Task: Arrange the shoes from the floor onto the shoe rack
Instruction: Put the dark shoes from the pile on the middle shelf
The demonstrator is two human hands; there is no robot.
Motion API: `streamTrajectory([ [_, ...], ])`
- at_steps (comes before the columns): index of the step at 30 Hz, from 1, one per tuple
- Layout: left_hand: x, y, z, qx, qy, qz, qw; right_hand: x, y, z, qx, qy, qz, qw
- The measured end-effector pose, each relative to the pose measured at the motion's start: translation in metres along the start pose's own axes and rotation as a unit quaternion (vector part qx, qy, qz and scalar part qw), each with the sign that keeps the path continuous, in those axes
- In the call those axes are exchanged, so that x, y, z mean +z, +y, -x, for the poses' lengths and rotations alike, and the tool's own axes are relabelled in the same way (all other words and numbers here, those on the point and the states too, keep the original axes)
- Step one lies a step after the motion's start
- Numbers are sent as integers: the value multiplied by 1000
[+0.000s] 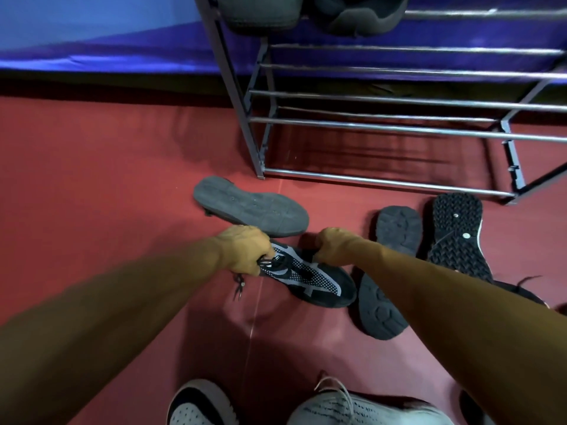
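Note:
A black and grey mesh sneaker (310, 276) lies on the red floor, toe pointing to the lower right. My left hand (245, 250) grips its laces and tongue; my right hand (334, 245) grips its heel collar. Just beyond lies a grey shoe (250, 205), sole up. To the right, two dark shoes lie sole up, a rounded-lug shoe (389, 268) and a zigzag-tread shoe (457, 234). The metal shoe rack (399, 127) stands at the upper right with two dark shoes (260, 13) on its top tier.
A white and black sneaker (199, 406) and a white knit sneaker (362, 409) sit at the bottom edge. A blue wall (92, 35) runs behind the rack. The rack's lower bars hold nothing. Red floor stretches to the left.

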State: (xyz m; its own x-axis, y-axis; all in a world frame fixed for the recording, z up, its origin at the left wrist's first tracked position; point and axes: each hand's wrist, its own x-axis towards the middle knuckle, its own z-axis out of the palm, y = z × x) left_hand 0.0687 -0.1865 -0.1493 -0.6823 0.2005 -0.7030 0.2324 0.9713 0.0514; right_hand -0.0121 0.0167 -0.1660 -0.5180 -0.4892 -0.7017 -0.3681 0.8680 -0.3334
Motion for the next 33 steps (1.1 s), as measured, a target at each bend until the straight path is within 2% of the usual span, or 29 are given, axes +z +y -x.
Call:
streamTrajectory([
  [2,-1,4,0,12,15,20,1000,1,5,-2,9,-12,-4,1000],
  [6,-24,3,10,9,40,127,991,3,14,2,22,-29,-28,999],
  [12,-64,14,21,-13,72,265,962,-11,19,48,-9,-45,-180,983],
  [16,-82,33,31,-11,85,275,958,-16,19,82,-43,-35,-276,960],
  [24,-117,69,52,15,93,269,959,-13,28,130,-82,27,-312,946],
  [28,-128,83,60,39,93,288,952,-23,39,148,-88,83,-306,944],
  [33,-140,99,63,55,140,329,932,-48,54,174,-108,71,-302,945],
])
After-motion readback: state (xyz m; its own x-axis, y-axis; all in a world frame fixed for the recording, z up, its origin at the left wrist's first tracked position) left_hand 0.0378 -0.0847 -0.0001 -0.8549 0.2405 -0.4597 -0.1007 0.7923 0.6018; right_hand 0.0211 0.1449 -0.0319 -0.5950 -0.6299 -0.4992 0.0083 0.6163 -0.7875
